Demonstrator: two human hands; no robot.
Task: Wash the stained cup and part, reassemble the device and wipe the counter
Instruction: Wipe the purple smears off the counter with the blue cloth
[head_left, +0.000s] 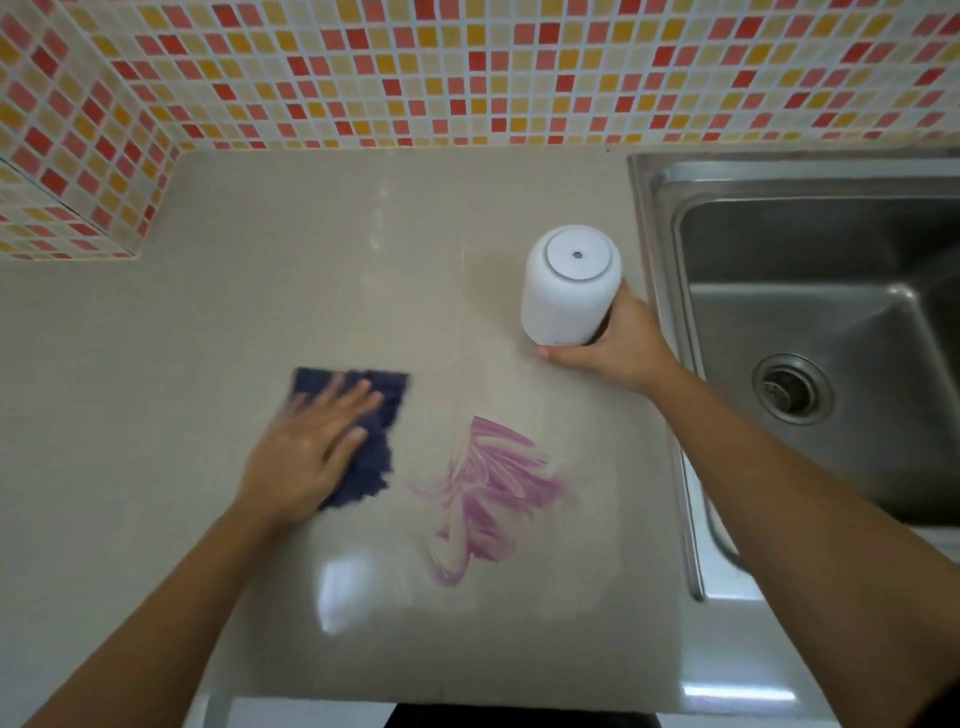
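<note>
- counter (260, 312): beige, glossy surface with window glare near the front edge; bounded at the back and left by a mosaic tile wall (467, 67) in red, orange and cream squares.
- device (571, 286): white, rounded cylinder, upright on the counter just beside the sink's left rim; flat top disc with a small dark hole at its centre; appears assembled.
- right hand (618, 343): wrapped around the lower right side of the device, thumb lying along the counter at its base, grasping it.
- cloth (376, 447): dark blue, crumpled, flat on the counter left of the stain; upper edge blurred.
- left hand (311, 441): palm down, fingers spread, pressing flat on the cloth rather than clenched around it; fingertips blurred.
- stain (493, 493): purple-pink streaks smeared across the counter, between the cloth and the sink, nearer the front than the device; not touching the cloth.
- sink (810, 322): stainless steel basin at right, round drain (792, 389) at the bottom; no cup or part visible in it.
</note>
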